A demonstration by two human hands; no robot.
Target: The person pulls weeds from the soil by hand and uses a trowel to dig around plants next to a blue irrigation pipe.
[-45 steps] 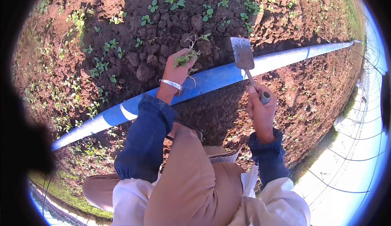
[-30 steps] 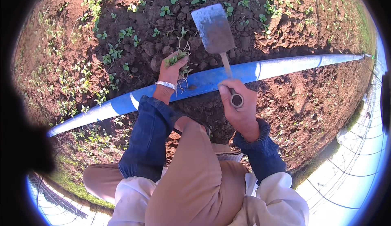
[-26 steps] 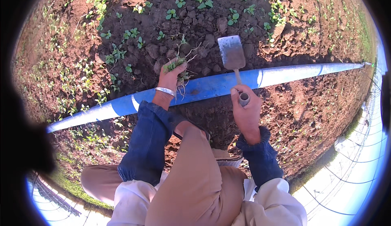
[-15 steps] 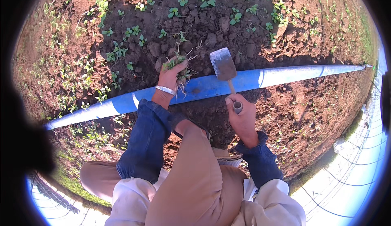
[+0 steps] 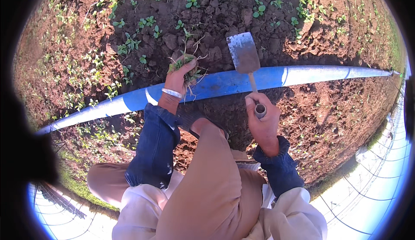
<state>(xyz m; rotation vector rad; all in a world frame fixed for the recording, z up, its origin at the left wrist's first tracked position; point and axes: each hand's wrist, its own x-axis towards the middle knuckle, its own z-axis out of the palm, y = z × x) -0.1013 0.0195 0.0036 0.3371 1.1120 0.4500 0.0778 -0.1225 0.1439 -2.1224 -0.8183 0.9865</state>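
A bunch of pulled weeds (image 5: 185,63) with pale, stringy roots is clasped in my left hand (image 5: 176,80), which wears a silver bangle at the wrist. Roots and stems poke out past the fingers, above the blue flat hose (image 5: 216,85). My right hand (image 5: 264,118) is wrapped round the tubular handle of a hand hoe (image 5: 245,54). Its flat metal blade, scuffed pale at the far corner, is raised over the hose and the dark soil beyond. The handle's hollow end shows at my thumb.
Small green seedlings (image 5: 129,43) grow scattered through the clumpy brown soil (image 5: 212,45) beyond the hose. The hose crosses from left to right in front of my bent knee (image 5: 207,153). Reddish soil (image 5: 320,119) lies on the near right, with a pale wire-lined edge (image 5: 367,188) past it.
The hoe and my right hand have shifted slightly right, and the blade now points farther away from me. My left hand still grips the weeds, turned a little. The whole view has shifted slightly.
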